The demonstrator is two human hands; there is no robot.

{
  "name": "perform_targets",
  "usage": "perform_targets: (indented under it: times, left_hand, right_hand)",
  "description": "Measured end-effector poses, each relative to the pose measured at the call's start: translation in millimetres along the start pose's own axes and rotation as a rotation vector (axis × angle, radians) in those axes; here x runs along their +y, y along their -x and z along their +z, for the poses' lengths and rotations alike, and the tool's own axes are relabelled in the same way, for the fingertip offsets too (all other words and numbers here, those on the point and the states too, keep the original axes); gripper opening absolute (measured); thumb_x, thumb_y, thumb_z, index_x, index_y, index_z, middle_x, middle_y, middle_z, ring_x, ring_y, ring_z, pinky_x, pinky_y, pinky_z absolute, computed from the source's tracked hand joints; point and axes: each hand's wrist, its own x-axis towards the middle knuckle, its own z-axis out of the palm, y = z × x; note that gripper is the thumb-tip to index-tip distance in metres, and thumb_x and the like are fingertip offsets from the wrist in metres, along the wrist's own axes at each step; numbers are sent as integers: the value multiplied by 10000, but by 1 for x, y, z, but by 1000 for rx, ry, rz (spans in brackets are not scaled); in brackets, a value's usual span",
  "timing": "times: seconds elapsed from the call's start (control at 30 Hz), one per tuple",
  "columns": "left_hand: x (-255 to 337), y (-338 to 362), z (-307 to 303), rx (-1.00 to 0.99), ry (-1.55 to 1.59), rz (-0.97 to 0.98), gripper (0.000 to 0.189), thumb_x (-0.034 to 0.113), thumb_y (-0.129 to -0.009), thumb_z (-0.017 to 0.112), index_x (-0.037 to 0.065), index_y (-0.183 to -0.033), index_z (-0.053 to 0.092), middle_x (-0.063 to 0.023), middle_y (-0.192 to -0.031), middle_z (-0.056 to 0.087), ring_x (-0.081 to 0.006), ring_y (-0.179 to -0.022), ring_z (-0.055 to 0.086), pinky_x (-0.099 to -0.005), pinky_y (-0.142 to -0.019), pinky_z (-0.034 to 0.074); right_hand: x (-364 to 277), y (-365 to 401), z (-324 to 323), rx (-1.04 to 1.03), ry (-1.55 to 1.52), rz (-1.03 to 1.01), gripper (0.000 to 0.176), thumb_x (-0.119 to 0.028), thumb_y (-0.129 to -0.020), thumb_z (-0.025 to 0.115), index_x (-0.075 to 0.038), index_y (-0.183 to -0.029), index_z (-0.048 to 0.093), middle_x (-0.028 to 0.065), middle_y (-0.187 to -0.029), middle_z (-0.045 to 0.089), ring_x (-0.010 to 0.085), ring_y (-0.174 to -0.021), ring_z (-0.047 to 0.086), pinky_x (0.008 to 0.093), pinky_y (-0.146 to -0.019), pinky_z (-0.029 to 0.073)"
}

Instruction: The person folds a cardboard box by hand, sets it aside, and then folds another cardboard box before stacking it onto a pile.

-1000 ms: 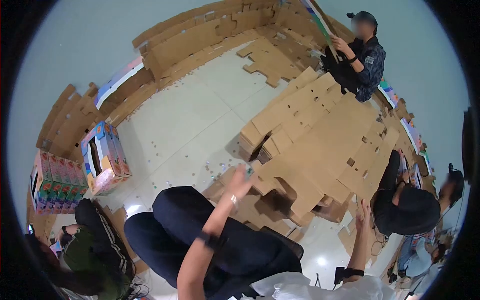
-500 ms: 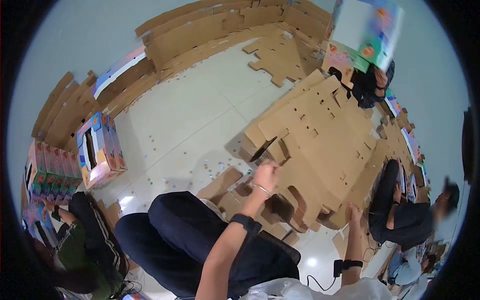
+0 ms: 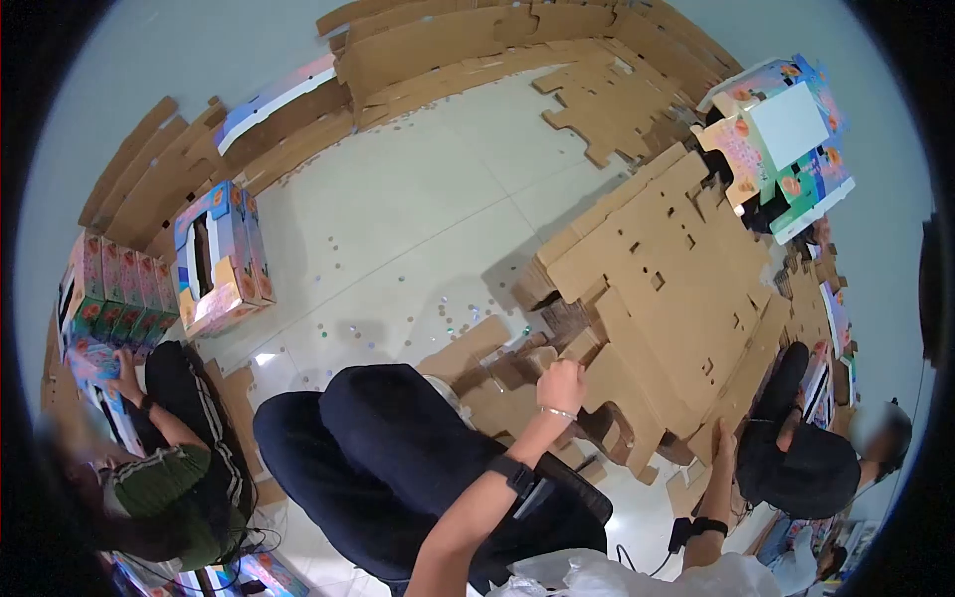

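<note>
A stack of brown die-cut cardboard sheets (image 3: 667, 308) with slots and small holes lies in front of me. My left hand (image 3: 562, 388) is closed in a fist at the stack's near left edge, among bent flaps; whatever it grips is hidden. With my right hand (image 3: 724, 446) I hold the near right edge of the cardboard, fingers along its side. Torn cardboard scraps (image 3: 487, 393) lie under and beside my left hand.
Printed boxes (image 3: 224, 264) stand on the left, near a person in a green sleeve (image 3: 164, 478). At the far right, someone is behind a printed carton sheet (image 3: 793, 129). Another person sits at right (image 3: 806, 468). Cardboard stacks (image 3: 438, 60) line the wall; small round scraps dot the floor.
My view has shifted, moving the scene. My left fist has moved down toward the near edge, away from the raised flap. The printed carton at the far right has been lowered and tilted.
</note>
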Motion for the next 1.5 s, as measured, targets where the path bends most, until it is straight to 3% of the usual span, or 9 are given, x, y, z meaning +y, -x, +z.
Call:
perform_targets:
  times: [0.33,0.53,0.7,0.87,1.0,1.13,1.2,1.4,1.5]
  left_hand:
    - [-8,1,-13,-93,-116,-115,221,195,-843,559,-16,-839,626,-262,-837,636,-417,-804,632,-484,-723,526]
    - [-32,-12,8,-114,-175,-130,219,197,-854,547,-11,-853,613,-261,-841,634,-396,-795,637,-482,-708,528]
    - [32,14,-41,49,-62,110,164,167,-898,523,5,-907,499,-244,-809,618,-408,-737,613,-498,-613,498]
    - [31,10,-52,353,175,247,124,122,-904,532,26,-892,454,-227,-686,578,-442,-679,573,-505,-562,457]
    - [-11,-17,-17,249,140,-15,113,120,-897,531,29,-907,464,-230,-705,592,-441,-704,580,-508,-579,462]
    - [-57,-32,18,198,83,-92,99,117,-888,518,23,-912,497,-254,-764,610,-446,-749,597,-533,-644,472]
    - [-58,-30,15,157,86,-97,101,111,-887,507,12,-900,497,-260,-770,615,-449,-756,606,-544,-665,479]
    - [-53,-35,11,193,166,-9,92,94,-867,518,12,-908,523,-255,-834,613,-462,-797,596,-536,-686,476]
    - [-55,-33,17,267,180,-16,116,127,-865,540,14,-888,543,-234,-995,599,-452,-862,575,-526,-703,457]
  right_hand:
    - [-89,76,40,-37,84,-123,647,-412,-866,631,3,-1326,442,100,-1242,545,235,-1070,542,356,-904,426]
    - [-47,48,38,91,222,-156,538,-383,-872,647,20,-1208,530,42,-1075,607,124,-900,581,241,-754,463]
    - [-187,142,116,37,-18,-418,354,-297,-907,616,42,-1010,611,70,-935,638,108,-744,588,239,-666,481]
    - [-182,138,108,27,-188,-209,523,-365,-890,603,44,-1206,525,122,-1097,600,212,-920,598,322,-804,484]
    - [-14,-18,31,33,82,-110,589,-358,-866,643,20,-1284,470,123,-1218,540,206,-1039,545,329,-881,443]
    - [-31,27,76,7,27,19,591,-340,-860,661,19,-1288,469,121,-1206,552,210,-1025,560,334,-858,459]
    - [-27,28,89,205,-111,-205,397,-449,-837,664,-144,-619,534,-51,-523,449,62,-443,400,237,-409,291]
    - [-29,43,62,109,740,-183,416,-403,-885,610,-12,-746,633,32,-606,530,98,-574,505,261,-505,394]
    - [-19,41,62,123,529,-138,451,-410,-891,591,23,-769,617,52,-654,569,164,-616,538,321,-556,432]
